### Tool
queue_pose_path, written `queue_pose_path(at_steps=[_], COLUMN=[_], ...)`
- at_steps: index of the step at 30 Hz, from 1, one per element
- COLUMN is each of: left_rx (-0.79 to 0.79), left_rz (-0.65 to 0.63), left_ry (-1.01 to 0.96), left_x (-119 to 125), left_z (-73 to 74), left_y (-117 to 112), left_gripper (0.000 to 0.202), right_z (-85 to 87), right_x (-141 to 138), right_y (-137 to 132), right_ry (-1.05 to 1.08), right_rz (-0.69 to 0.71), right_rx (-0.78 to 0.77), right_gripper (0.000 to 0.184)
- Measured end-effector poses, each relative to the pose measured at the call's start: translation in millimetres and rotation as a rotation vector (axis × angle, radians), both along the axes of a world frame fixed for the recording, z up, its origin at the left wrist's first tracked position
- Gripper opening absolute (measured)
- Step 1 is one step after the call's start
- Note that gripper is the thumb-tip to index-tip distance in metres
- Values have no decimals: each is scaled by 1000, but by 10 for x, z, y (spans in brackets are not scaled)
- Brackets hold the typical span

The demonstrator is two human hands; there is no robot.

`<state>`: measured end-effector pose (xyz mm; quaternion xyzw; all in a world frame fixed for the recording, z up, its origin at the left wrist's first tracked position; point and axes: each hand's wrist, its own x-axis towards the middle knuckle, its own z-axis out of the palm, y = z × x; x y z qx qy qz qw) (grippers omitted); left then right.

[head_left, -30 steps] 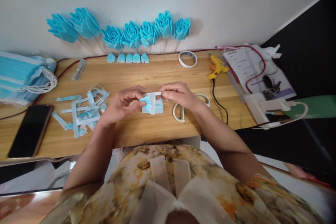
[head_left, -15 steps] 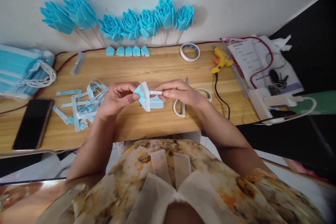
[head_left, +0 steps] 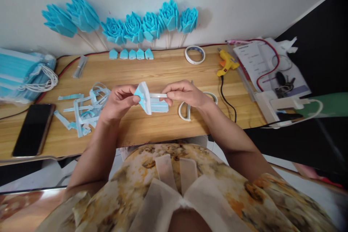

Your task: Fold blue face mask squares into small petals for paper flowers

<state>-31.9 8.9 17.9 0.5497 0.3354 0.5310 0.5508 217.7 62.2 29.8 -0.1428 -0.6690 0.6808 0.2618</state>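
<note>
My left hand pinches a piece of blue face mask, gathered to a point at the fingers and flaring out to a white edge. From its open side a narrow white strip runs level to my right hand, closed on the strip's other end. Whether the strip is joined to the mask piece is hidden. Below, a flat pleated blue mask piece lies on the wooden table. A pair of scissors with white handles rests partly under my right hand. Cut mask strips are heaped beside my left wrist.
Blue mask-fabric flowers on sticks lean on the wall, above several small folded petals. At the back are a tape roll and a yellow glue gun. A phone and bagged masks are left; a power strip is right.
Both hands have shifted slightly left. The gap between them has widened, and more of the white strip shows between the mask piece and my right fingers.
</note>
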Motion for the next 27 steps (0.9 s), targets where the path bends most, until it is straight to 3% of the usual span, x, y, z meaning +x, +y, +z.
queue_pose_path(at_steps=[7, 15, 27], left_rx=[50, 79, 19], left_rz=[-144, -39, -26], left_ry=[243, 90, 27], left_x=[93, 16, 20], left_z=[162, -31, -68], left_y=[2, -14, -8], left_gripper=[22, 26, 26], right_z=[7, 21, -8], right_x=[-48, -13, 10], right_y=[-6, 10, 11], right_ry=[-175, -73, -41], right_rz=[-51, 44, 64], right_rx=[153, 85, 76], right_gripper=[26, 24, 27])
